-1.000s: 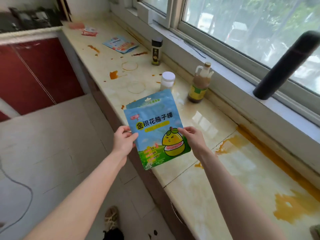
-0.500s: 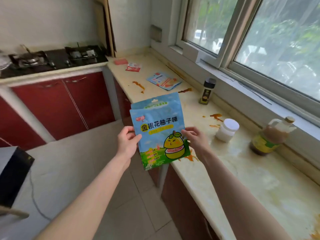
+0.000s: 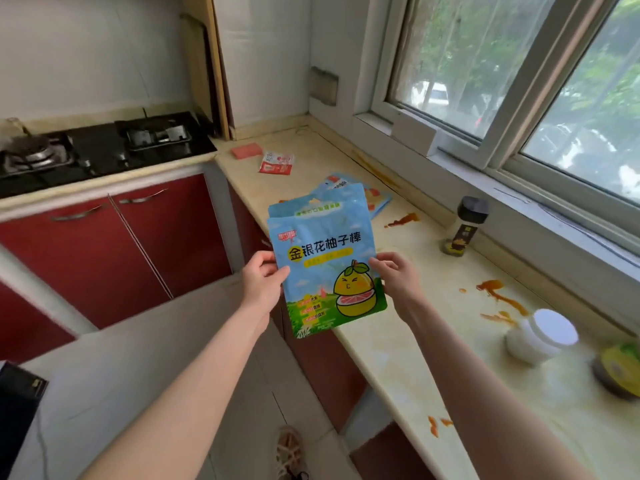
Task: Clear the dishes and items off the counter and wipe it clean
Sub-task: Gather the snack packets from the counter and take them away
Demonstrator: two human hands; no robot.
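Blue and glossy, a flat plastic snack pouch (image 3: pixel 325 268) with a yellow cartoon pomelo is held upright in the air, just over the front edge of the cream marble counter (image 3: pixel 398 362). The left hand (image 3: pixel 261 282) pinches its nine o'clock edge, thumb on the print and fingers behind; the right hand (image 3: pixel 398 278) pinches the three o'clock edge. It touches nothing else.

By my reading the clearing step is in hand: one item is lifted, the wipe not yet begun. At four o'clock from the pouch stands a white plastic jar (image 3: pixel 538 336) with a white lid, and just beside it, blurred and cut by the frame edge, a dark bottle (image 3: pixel 618 370) with a yellow-green label. Orange-brown sauce smears (image 3: pixel 498 296) lie between the jar and the window wall. At two o'clock a small glass shaker (image 3: pixel 464 226) with a black cap stands upright near the sill. At twelve o'clock, partly hidden behind the held pouch, a second blue pouch (image 3: pixel 375 199) lies flat; beyond it are a red-and-white sachet (image 3: pixel 276 162) and a pink rectangular pad (image 3: pixel 246 150) near the far corner.

The next move calls for carrying the pouch off to a bin or shelf, neither in view, which frees the hands for the rest; it looks light and limp, so a one-handed pinch should do
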